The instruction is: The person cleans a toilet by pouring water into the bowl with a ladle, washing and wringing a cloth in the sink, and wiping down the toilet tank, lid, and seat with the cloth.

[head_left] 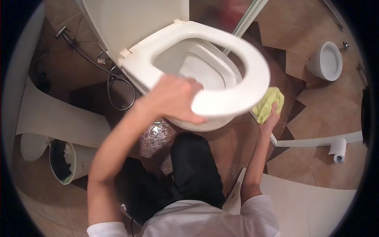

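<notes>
My left hand (173, 96) is closed around the near left edge of the white toilet seat (233, 100), thumb at the rim. The seat appears tilted up a little over the toilet bowl (203, 73), whose inside shows through the opening. Behind it, the lid (134, 23) stands up. In my right hand (269, 121) is a crumpled yellow-green cloth (270, 100), close to the right side of the seat. Some of the fingers are hidden by the cloth.
A spray hose (89, 58) hangs left of the toilet. At lower left is a bin (81, 162) with a dark liner. Wet floor (156, 138) glistens before my knees. A white wall-mounted cup (325, 61) and a paper roll (338, 151) are at the right.
</notes>
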The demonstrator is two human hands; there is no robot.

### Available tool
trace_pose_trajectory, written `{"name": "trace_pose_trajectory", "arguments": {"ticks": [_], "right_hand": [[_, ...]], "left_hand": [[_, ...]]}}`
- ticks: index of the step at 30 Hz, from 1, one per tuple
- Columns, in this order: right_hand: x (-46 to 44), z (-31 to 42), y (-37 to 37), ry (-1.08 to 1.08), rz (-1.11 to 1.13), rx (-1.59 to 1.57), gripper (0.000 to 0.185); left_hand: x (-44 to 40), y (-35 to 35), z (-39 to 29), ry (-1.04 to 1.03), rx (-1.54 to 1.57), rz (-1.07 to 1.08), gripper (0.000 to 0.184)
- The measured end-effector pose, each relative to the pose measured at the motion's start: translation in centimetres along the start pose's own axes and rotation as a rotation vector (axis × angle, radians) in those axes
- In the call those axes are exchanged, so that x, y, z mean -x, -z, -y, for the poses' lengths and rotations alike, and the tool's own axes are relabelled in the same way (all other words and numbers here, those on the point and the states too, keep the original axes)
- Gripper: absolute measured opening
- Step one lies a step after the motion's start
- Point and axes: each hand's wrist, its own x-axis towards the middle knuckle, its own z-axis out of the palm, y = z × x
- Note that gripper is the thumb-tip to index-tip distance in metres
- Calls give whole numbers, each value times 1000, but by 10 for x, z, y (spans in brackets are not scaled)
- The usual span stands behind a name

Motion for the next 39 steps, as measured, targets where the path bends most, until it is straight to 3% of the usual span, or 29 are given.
{"name": "trace_pose_trajectory", "arguments": {"ticks": [2,3,6,7,9,10,11,12,13,17,19,22,23,24,26,29,31,35,37,39], "right_hand": [[-10,0,-25,177,95,213,42],[-24,-6,-30,319,195,462,47],[-18,3,-99,459,512,847,46],[-25,-14,-111,469,612,907,46],[-28,-49,-129,242,712,926,50],[-21,-55,-137,247,718,923,50],[-12,-61,-144,466,749,1370,53],[-7,-67,-149,695,747,1816,57],[-12,-75,-149,694,753,1813,57],[-37,-99,-163,797,751,1720,64],[-52,-108,-175,805,818,1646,67],[-71,-124,-194,774,813,1624,67],[-77,-128,-199,737,809,1589,66],[-79,-130,-204,743,802,1579,66],[-82,-132,-213,721,819,1540,64],[-78,-130,-214,738,782,1449,61],[-81,-134,-211,745,769,1343,56],[-81,-134,-213,781,717,1204,49],[-82,-131,-217,602,759,1145,47],[-85,-127,-232,597,740,1098,40]], "left_hand": [[-3,44,14,23,164,-142,60],[-2,71,16,75,346,-196,58],[3,120,42,165,350,-515,34],[2,133,43,165,352,-517,34],[3,156,45,65,162,-821,21],[3,162,48,15,57,-968,16],[2,165,54,20,51,-971,16],[1,168,63,17,-213,-1081,18],[-2,171,73,12,-479,-1175,21],[-4,178,124,130,-730,-1184,27],[-5,179,130,147,-1019,-1259,32],[-6,183,148,168,-1074,-1260,32],[-5,190,169,159,-1086,-1265,32],[-2,200,208,90,-790,-1289,33],[-7,200,229,10,-512,-1295,34],[-9,195,209,154,-516,-1401,36],[-6,194,196,299,-972,-1237,38],[-5,198,203,256,-980,-1206,39],[-6,195,202,250,-959,-1200,40],[-7,193,200,246,-639,-1197,42]]}}
